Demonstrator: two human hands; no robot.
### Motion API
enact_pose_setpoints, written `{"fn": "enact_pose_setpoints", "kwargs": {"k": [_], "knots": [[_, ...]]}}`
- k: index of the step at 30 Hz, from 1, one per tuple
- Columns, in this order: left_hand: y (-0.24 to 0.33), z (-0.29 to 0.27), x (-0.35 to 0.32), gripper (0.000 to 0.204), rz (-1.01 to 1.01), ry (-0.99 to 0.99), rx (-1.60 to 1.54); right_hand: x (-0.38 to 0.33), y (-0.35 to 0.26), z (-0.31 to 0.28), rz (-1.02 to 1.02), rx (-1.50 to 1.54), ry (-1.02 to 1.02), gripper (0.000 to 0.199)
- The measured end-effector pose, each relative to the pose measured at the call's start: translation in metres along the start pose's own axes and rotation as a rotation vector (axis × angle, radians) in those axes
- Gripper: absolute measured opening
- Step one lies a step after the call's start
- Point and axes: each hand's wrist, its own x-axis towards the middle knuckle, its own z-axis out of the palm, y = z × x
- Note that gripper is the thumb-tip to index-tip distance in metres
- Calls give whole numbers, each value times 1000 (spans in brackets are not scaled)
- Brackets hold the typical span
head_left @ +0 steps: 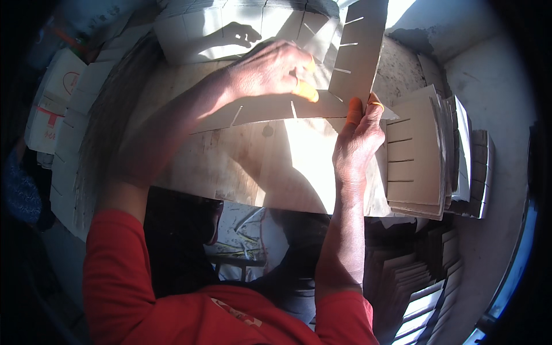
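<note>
My right hand (359, 141) pinches the lower end of a slotted cardboard strip (357, 52) that stands up and leans away at the far right of the table. A second slotted cardboard strip (264, 112) runs leftward from that pinch, meeting the first at an angle; whether the two interlock I cannot tell. Above this second strip is my left hand (273, 69), its thumb and forefinger apart with nothing visible between them. Orange finger covers sit on the thumb and forefinger of both hands. The left hand's other fingers are partly hidden.
A wooden table (230, 161) lies under my hands. Stacked slotted cardboard sheets (411, 149) stand at its right edge. A block of cardboard pieces (207, 29) sits at the back. More cardboard (95, 109) and a white box (57, 95) are at the left.
</note>
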Motion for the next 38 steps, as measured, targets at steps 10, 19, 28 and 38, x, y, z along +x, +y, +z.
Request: {"fn": "enact_pose_setpoints", "kwargs": {"k": [10, 19, 28, 38], "knots": [[-123, -10, 58, 37, -346, 305, 921, 2, 10, 20, -265, 104, 148, 23], [-128, -17, 47, 25, -14, 435, 942, 6, 12, 13, -362, 32, 191, 35], [-109, 4, 37, 23, 65, 411, 533, 2, 7, 9, -79, 245, 77, 34], [-86, 0, 20, 20, 78, 333, 491, -2, 3, 7, -77, 279, 30, 35]]}}
